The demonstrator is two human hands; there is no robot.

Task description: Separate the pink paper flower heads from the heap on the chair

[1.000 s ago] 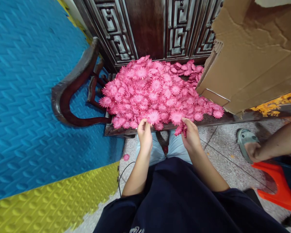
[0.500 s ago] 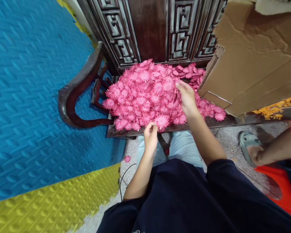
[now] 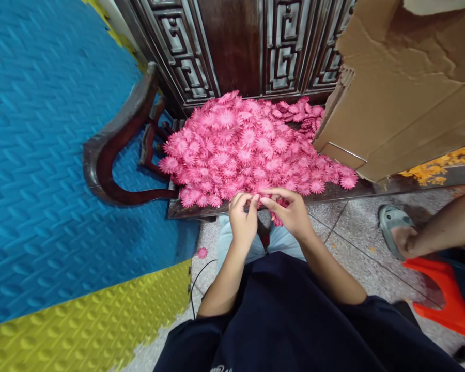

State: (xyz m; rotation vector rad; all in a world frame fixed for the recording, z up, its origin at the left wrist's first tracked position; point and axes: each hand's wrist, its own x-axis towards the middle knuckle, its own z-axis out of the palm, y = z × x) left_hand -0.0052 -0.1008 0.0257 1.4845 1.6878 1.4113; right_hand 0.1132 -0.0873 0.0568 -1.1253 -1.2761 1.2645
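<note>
A large heap of pink artificial flowers (image 3: 232, 150) covers the dark wooden bench seat. At the heap's front edge my left hand (image 3: 243, 217) is closed in a pinch. What its fingertips hold is too small and hidden to make out. Touching those fingertips are the thumb and fingers of my right hand (image 3: 290, 212), curled inward. A small cluster of pink flowers (image 3: 278, 221) hangs beneath my right palm, partly covered by the fingers.
A cardboard box (image 3: 406, 98) stands on the bench at right, beside yellow flower pieces (image 3: 430, 168). A curved wooden armrest (image 3: 96, 170) bounds the left side. One loose flower (image 3: 202, 253) lies on the floor. Another person's foot (image 3: 397, 232) and an orange stool (image 3: 442, 310) are at right.
My right hand has come down from the heap toward my body and met my left hand. The flower beside my left fingertips is now mostly hidden.
</note>
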